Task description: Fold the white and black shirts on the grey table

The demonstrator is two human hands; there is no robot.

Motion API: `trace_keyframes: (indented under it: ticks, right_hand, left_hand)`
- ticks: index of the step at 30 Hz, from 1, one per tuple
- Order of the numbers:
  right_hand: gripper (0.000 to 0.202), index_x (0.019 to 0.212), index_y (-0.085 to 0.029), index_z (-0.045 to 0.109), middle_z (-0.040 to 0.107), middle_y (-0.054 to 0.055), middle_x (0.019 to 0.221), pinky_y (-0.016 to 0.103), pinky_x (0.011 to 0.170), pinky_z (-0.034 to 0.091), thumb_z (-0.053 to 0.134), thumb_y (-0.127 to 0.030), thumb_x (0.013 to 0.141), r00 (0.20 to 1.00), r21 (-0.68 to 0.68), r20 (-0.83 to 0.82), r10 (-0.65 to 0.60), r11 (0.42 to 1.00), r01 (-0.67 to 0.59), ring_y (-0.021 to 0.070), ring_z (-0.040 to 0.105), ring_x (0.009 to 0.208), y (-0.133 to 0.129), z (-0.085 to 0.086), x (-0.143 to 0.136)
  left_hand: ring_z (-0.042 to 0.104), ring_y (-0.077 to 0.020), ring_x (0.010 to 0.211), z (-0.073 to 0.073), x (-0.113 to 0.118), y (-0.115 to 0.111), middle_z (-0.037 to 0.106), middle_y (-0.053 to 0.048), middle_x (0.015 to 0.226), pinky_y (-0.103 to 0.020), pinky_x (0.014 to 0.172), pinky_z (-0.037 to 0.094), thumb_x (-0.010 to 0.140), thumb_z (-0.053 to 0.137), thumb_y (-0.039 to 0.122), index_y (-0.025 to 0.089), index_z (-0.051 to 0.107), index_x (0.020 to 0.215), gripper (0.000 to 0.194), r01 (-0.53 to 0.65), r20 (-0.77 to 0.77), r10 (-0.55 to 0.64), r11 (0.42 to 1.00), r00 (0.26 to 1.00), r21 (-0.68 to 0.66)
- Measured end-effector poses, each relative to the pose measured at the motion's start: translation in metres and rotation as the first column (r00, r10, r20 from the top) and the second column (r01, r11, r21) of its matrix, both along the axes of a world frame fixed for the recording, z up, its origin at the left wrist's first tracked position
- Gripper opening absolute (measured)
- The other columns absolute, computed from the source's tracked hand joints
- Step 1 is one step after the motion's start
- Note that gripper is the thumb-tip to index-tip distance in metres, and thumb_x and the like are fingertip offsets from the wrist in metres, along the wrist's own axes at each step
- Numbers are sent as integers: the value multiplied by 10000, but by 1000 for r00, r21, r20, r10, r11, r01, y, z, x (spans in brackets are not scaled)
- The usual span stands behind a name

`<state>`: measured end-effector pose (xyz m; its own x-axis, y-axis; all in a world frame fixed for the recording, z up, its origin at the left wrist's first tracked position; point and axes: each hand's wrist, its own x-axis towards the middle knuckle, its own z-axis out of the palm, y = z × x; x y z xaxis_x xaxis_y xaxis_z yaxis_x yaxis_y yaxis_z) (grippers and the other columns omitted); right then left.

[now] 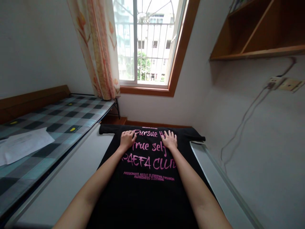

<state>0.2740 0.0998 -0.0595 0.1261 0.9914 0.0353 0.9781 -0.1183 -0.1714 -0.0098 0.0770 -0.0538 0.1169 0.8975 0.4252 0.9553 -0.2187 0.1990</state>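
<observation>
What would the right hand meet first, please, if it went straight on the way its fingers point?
Past the black shirt it rests on, the right hand would probably meet the wall below the window or the brown strip; depth is unclear.

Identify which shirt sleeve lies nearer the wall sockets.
The right sleeve, on the person's right side of the black shirt; the left sleeve points toward the checkered bedding.
</observation>
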Motion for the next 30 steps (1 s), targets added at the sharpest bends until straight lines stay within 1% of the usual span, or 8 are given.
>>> trace_keyframes:
  ticks: [3,8,14,18,20,22,25,30]
  right_hand:
    - [641,1493,-237,321,236,80,1574,437,1150,82,207,-555,948,1000,-1,5,5,1000,-5,259,156,1443,-5,-1,0]
    - [642,1495,-246,316,233,73,1575,432,1150,76,198,-557,946,1000,-5,16,-5,1000,5,256,152,1444,-18,-3,0]
    - [636,1487,-239,335,252,87,1568,437,1148,90,228,-548,942,1000,11,15,-10,1000,10,268,171,1439,-32,-2,1]
    - [642,1485,-227,341,257,90,1566,442,1147,101,215,-548,944,1000,26,9,-6,1000,6,271,182,1436,-35,-2,-1]
    - [647,1485,-221,342,271,95,1560,449,1145,112,214,-550,944,1000,36,3,-3,999,3,277,195,1431,-34,-2,-2]
    - [647,1484,-227,345,286,95,1553,463,1140,128,210,-557,944,1000,48,-3,5,999,-5,286,209,1426,-33,-1,-2]
    - [652,1473,-263,365,300,85,1549,484,1127,165,192,-595,939,998,34,3,65,997,-65,297,234,1418,-31,2,10]
    - [680,1481,-278,342,279,73,1560,416,1142,167,192,-646,929,948,-31,77,310,951,-308,250,224,1431,-30,2,51]
  left_hand:
    - [582,-242,1100,-1,0,-10,671,-85,1164,-392,992,399,946,359,424,193,693,1106,436,28,1,-28,999,1000,-20]
    - [582,-232,1105,-3,-1,-22,665,-78,1183,-380,999,402,937,390,400,193,689,1116,405,48,4,-48,998,999,-32]
    - [498,-240,1241,1,-15,-52,586,-81,1323,-376,1073,352,920,423,376,190,645,1204,406,29,-58,-34,997,998,-77]
    - [351,-311,1366,4,-29,-88,451,-116,1457,-463,1117,271,916,407,475,191,584,1299,509,-75,-154,50,984,987,-163]
    - [242,-378,1410,5,-28,-109,364,-143,1510,-557,1113,217,891,376,604,191,494,1387,656,-129,-177,86,959,981,-252]
    - [160,-435,1420,5,-21,-127,285,-161,1545,-644,1083,180,858,303,712,205,372,1465,794,-140,-161,88,929,983,-342]
    - [105,-457,1424,1,-8,-146,218,-134,1573,-699,1062,124,840,227,761,282,260,1504,820,-96,-142,42,914,989,-394]
    - [97,-436,1433,-6,-3,-154,223,-94,1577,-696,1077,64,832,227,769,346,265,1493,786,-71,-168,13,934,986,-349]
